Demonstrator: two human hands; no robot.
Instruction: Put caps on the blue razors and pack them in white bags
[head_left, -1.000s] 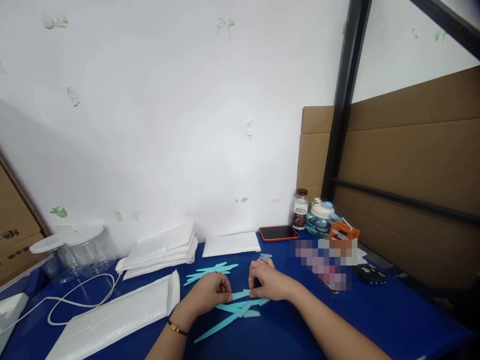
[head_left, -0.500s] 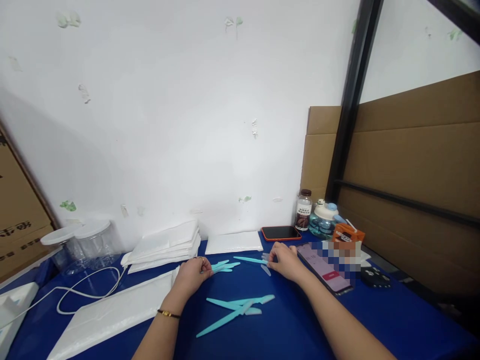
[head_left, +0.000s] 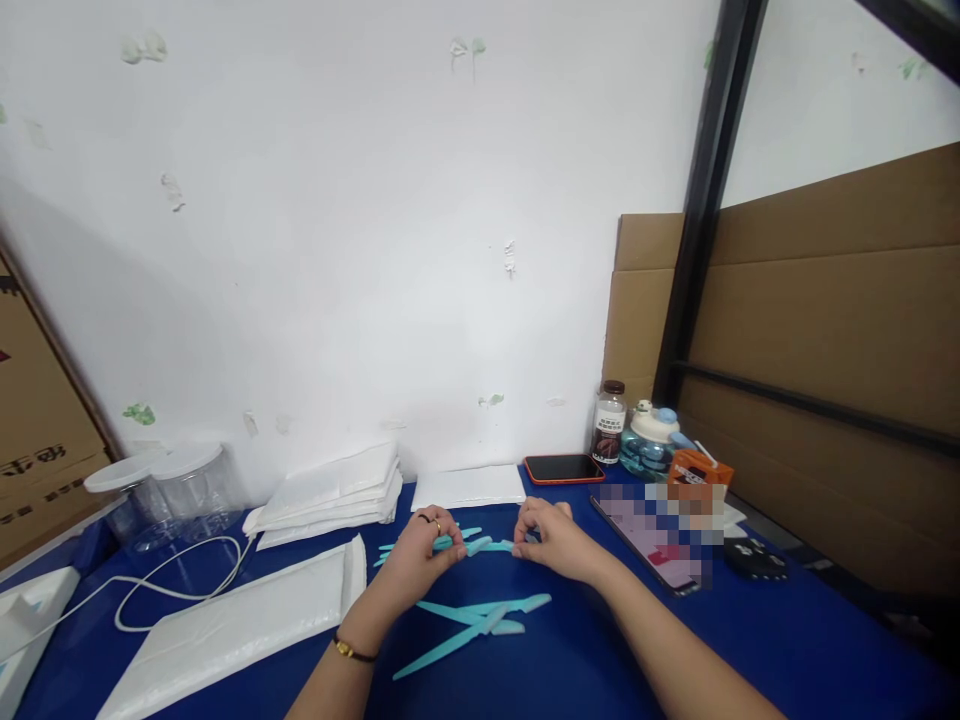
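Both my hands meet over the blue table (head_left: 750, 650) on one thin turquoise plastic stick (head_left: 491, 546). My left hand (head_left: 420, 560), with a ring and a gold bracelet, pinches the stick's left end. My right hand (head_left: 551, 540) pinches its right end, where a pale cap sits. Behind my left hand lies a small heap of the same turquoise sticks (head_left: 390, 550). Nearer to me, three more turquoise sticks (head_left: 480, 615) lie crossed on the cloth.
A white padded envelope (head_left: 232, 630) lies at the left, with a stack of envelopes (head_left: 330, 490) and one single envelope (head_left: 466, 487) by the wall. Clear jars (head_left: 161, 490), a white cable (head_left: 165, 580), two phones (head_left: 562, 467), a bottle (head_left: 609, 420) and cardboard panels (head_left: 817, 350) surround the table.
My hands were apart half a second ago, the left on the heap and the right near the phone. Now they have come together, both pinching one turquoise stick.
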